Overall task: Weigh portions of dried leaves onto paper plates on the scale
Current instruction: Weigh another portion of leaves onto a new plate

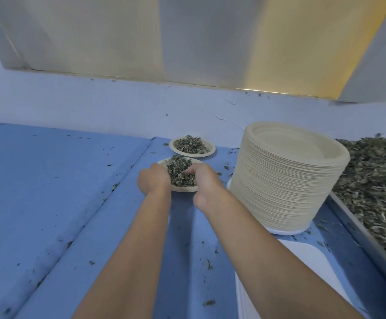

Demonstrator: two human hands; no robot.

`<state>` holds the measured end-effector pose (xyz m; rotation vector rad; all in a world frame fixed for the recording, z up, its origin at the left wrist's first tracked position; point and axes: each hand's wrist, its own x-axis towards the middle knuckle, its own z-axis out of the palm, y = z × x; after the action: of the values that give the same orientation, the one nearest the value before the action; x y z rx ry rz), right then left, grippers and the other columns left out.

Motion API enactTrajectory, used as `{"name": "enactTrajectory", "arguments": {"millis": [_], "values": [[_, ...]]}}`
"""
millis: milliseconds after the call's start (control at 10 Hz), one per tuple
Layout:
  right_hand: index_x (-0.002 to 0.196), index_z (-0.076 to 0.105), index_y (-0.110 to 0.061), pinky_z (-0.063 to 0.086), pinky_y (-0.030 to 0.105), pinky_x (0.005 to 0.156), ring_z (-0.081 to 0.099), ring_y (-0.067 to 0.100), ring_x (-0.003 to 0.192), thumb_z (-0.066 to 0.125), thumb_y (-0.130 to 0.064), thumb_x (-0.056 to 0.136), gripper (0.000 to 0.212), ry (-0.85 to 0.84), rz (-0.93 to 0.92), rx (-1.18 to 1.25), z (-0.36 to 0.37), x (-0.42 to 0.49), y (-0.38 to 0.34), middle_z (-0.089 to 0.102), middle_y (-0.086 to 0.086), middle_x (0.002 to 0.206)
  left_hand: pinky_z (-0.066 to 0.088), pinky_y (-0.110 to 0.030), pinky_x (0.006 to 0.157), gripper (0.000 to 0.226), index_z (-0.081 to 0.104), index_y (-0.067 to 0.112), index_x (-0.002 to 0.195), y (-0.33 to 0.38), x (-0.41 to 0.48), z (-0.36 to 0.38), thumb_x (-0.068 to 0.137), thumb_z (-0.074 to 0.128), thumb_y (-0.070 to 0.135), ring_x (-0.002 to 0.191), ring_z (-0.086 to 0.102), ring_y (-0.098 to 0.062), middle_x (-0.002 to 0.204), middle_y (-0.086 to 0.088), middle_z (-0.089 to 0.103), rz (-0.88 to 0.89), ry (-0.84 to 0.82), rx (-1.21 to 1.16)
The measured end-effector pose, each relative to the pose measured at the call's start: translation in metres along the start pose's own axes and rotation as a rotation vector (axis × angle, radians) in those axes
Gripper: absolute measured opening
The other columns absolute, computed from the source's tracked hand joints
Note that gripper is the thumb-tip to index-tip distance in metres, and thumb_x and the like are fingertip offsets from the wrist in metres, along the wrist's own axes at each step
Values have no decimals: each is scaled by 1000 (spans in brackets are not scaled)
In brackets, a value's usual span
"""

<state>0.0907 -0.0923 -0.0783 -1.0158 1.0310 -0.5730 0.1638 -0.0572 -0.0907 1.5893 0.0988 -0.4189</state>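
Your forearms reach across the blue table point(49, 180). Left hand point(151, 180) and right hand point(202, 180) both curl round the near plate point(184, 189) of dried leaves point(180, 173), set beside the far plate point(192, 147). Two portions done; plate stack point(286, 180) and leaf heap point(371, 180) remain large.

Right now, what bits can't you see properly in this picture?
1. Scale screen: head view, hidden under the plate stack and right arm.
2. Fingers of left hand and right hand at the near plate: head view, hidden behind the hands' backs.
3. Leaf tray: head view, cut off by the right edge.
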Motion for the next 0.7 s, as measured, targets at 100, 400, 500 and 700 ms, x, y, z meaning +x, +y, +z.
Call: {"name": "enactTrajectory", "arguments": {"millis": [100, 400, 500, 700], "values": [[127, 48, 0, 45, 43, 99, 53, 30, 118, 57, -7, 82, 46, -6, 13, 7, 0, -4, -2, 55, 14, 126, 43, -36, 95, 36, 50, -4, 128, -1, -4, 1, 100, 34, 11, 122, 50, -34, 133, -21, 52, -8, -30, -56], [98, 49, -12, 31, 30, 87, 34, 16, 98, 54, -6, 88, 13, -57, -6, -17, -10, -1, -4, 38, 2, 102, 43, -26, 76, 28, 50, -2, 123, -1, -3, -4, 96, 43, -2, 116, 53, -29, 127, -17, 56, -19, -3, -22], [98, 48, -12, 29, 30, 86, 34, 16, 99, 53, -6, 87, 14, -54, 2, -7, -10, -7, -5, 37, 2, 105, 44, -32, 84, 36, 47, -5, 131, 2, -18, -6, 100, 38, 11, 123, 49, -34, 136, -21, 50, -52, -3, -207], [115, 50, -8, 36, 32, 88, 38, 16, 93, 54, -8, 88, 27, -52, -18, -68, -14, -26, -5, 38, 2, 100, 38, -33, 72, 25, 57, 3, 106, 0, -30, -8, 95, 35, 9, 93, 52, -28, 116, -15, 59, 123, 95, -153]]}}
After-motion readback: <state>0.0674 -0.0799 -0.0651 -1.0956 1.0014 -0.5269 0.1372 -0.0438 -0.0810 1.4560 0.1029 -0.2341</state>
